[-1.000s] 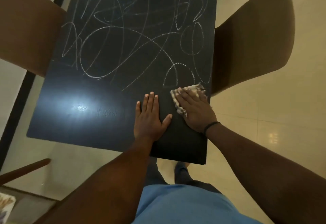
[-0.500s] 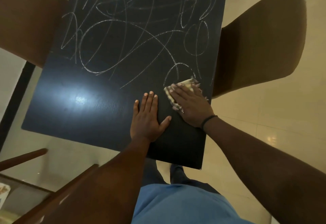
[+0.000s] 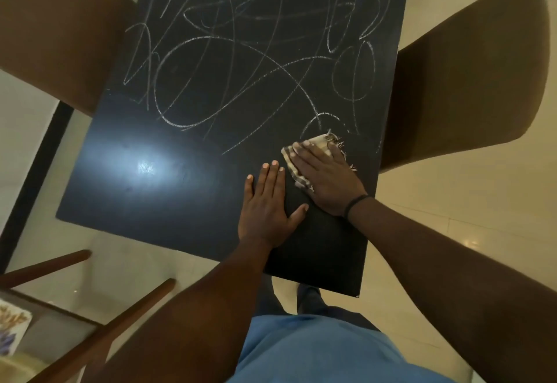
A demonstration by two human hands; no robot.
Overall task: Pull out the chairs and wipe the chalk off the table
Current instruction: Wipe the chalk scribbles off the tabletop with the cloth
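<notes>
Head view, left hand (image 3: 268,204) flat, fingers spread on black table (image 3: 144,195), right hand (image 3: 327,179) flat, pressing checked cloth (image 3: 316,145) down near chalk scribbles (image 3: 241,60), both arms extended.

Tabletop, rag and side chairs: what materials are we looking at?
Table: dark, smooth, semi-gloss top, probably painted or laminated board; it mirrors a ceiling light and takes chalk marks. Cloth under the right hand: woven checked fabric, frayed edge threads. Chairs: matte brown, likely upholstery; unclear.
</notes>
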